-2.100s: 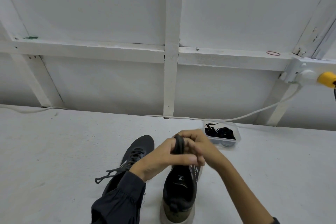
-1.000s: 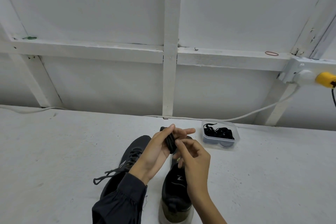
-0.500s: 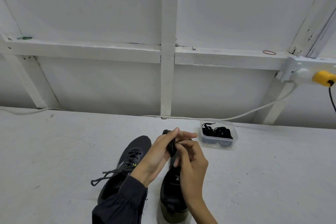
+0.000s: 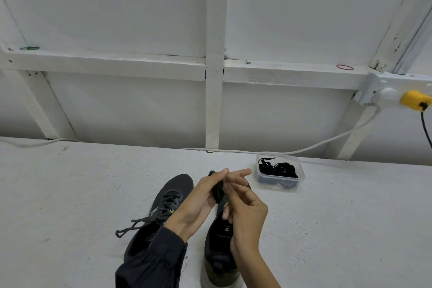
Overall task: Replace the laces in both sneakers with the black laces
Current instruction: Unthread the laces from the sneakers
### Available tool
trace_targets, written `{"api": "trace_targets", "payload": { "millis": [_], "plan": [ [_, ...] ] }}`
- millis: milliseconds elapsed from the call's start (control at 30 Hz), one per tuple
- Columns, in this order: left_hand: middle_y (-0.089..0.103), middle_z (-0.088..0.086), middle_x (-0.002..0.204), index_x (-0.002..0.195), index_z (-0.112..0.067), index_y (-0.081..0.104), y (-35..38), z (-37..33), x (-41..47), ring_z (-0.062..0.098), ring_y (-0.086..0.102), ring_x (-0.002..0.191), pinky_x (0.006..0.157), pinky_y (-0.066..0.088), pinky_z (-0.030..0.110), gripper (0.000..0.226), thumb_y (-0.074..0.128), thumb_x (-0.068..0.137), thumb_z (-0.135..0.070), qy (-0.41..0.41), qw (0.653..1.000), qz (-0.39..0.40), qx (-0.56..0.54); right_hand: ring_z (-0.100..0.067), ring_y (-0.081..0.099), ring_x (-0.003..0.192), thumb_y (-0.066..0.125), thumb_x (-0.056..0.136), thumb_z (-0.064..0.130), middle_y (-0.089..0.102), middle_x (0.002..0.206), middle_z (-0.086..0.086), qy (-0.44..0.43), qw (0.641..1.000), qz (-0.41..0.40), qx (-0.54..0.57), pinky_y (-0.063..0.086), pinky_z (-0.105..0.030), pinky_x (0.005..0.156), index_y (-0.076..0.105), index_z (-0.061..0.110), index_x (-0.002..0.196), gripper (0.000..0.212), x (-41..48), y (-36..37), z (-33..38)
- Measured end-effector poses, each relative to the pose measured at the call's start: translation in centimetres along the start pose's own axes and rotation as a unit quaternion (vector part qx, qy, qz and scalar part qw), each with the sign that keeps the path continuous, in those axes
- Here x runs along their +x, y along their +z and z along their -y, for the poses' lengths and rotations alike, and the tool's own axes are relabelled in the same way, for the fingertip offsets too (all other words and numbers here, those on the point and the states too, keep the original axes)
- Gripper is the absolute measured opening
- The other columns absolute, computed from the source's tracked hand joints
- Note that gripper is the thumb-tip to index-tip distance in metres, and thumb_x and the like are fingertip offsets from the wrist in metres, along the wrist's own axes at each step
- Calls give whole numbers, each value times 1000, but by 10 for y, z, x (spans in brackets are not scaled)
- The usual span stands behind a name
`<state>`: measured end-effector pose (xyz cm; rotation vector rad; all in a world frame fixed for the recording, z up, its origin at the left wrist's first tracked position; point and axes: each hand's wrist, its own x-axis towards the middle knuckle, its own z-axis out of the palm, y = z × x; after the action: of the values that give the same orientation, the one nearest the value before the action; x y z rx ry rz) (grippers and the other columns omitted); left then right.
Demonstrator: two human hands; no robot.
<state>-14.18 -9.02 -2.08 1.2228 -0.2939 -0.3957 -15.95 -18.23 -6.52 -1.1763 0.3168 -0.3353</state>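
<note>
Gripping the coiled black lace (image 4: 217, 190)

Our left hand (image 4: 198, 201) held the coil above the near sneaker (image 4: 218, 243). Our right hand (image 4: 249, 217) curled its fingers against the coil, but we could not tell whether it pinched. The laced sneaker (image 4: 168, 196) lay just left on the counter (image 4: 70, 194). A clear tub (image 4: 275, 188) of spare black laces (image 4: 278, 169) sat beyond.

Left hand (image 4: 196, 203) grips bundled black lace (image 4: 217, 190) (right hand (image 4: 249, 214) touching it)
</note>
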Motion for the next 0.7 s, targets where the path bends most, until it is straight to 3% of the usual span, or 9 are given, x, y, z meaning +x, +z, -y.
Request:
{"api": "trace_targets", "payload": {
  "millis": [100, 200, 300, 367, 433, 567, 700],
  "plan": [
    [60, -3, 135, 102, 1, 68, -1, 2, 1, 13, 54, 126, 87, 42, 36, 45, 37, 99, -31, 12, 1000, 6, 2, -16, 50, 51, 75, 83, 14, 58, 53, -10, -97, 993, 14, -67, 45, -32, 60, 80, 25, 78, 12, -4, 0, -3],
    [58, -5, 138, 113, 6, 65, -4, 6, 2, 11, 51, 130, 111, 34, 35, 47, 36, 101, -29, 6, 1000, 5, 1, -11, 67, 72, 71, 86, 4, 72, 78, 8, -192, 973, 41, -123, 53, -27, 67, 79, 19, 86, 16, -5, -1, -3],
    [57, -8, 139, 123, 1, 62, -4, 7, 4, 11, 50, 131, 115, 30, 34, 47, 34, 102, -31, -8, 1000, -2, -5, -12, 60, 67, 66, 88, 19, 67, 87, 11, -273, 943, 74, -178, 51, -29, 59, 77, 17, 94, 13, -8, -2, -6],
    [57, -7, 138, 127, -2, 61, -4, 6, 5, 11, 49, 132, 117, 27, 34, 46, 34, 103, -31, -12, 1000, -3, -14, -12, 55, 62, 64, 85, 29, 63, 92, 14, -309, 920, 85, -226, 47, -24, 54, 75, 18, 105, 25, -9, -3, -9],
    [59, -4, 136, 129, -3, 59, -3, 5, 5, 12, 49, 132, 118, 26, 35, 46, 34, 103, -31, -17, 999, -6, -32, -12, 54, 62, 67, 85, 30, 61, 94, 15, -330, 903, 93, -260, 46, -22, 54, 74, 20, 110, 28, -6, -5, -10],
    [60, 0, 135, 133, -2, 54, -2, 4, 4, 13, 50, 132, 118, 27, 36, 48, 35, 102, -31, -32, 995, -2, -95, -10, 59, 74, 64, 86, 32, 60, 97, 14, -326, 902, 107, -263, 50, -23, 62, 75, 22, 109, 28, 3, -11, -10],
    [59, 5, 136, 135, -2, 53, 0, 3, 5, 13, 51, 131, 115, 34, 31, 49, 35, 102, -33, -56, 987, 11, -147, -2, 53, 65, 61, 86, 25, 57, 95, 16, -358, 882, 85, -295, 40, -9, 59, 74, 19, 99, 19, 6, -14, -11]
  ]
}}
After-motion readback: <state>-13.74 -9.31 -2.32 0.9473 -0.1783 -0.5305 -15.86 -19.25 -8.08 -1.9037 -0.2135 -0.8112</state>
